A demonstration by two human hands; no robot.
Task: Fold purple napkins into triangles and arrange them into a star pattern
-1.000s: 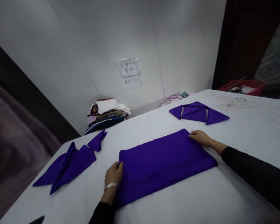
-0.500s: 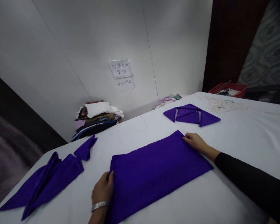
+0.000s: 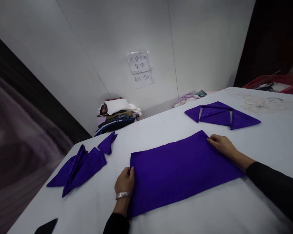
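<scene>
A purple cloth napkin [image 3: 178, 172], folded into a rectangle, lies in front of me on the white tablecloth. My left hand [image 3: 125, 182], with a silver bracelet at the wrist, pinches its left edge between thumb and fingers. At the opposite edge, near the far right corner, my right hand [image 3: 221, 144] is closed on the cloth. Both sleeves are black. To the left lie a folded purple napkin [image 3: 80, 169] with pointed ends and a smaller purple piece [image 3: 107, 143]. Beyond my right hand is another folded purple napkin [image 3: 219, 114] in a flat pointed shape.
A stack of folded clothes [image 3: 118, 113] stands behind the table by the wall, with more fabric [image 3: 189, 98] farther right. A red basket [image 3: 288, 81] is at the back right. Paper signs [image 3: 139, 63] hang on the wall. A dark object [image 3: 47, 227] lies at the near left.
The view has shifted, so everything sits farther right, and the dark object at the near left has come into view. Both hands still hold the napkin's opposite edges.
</scene>
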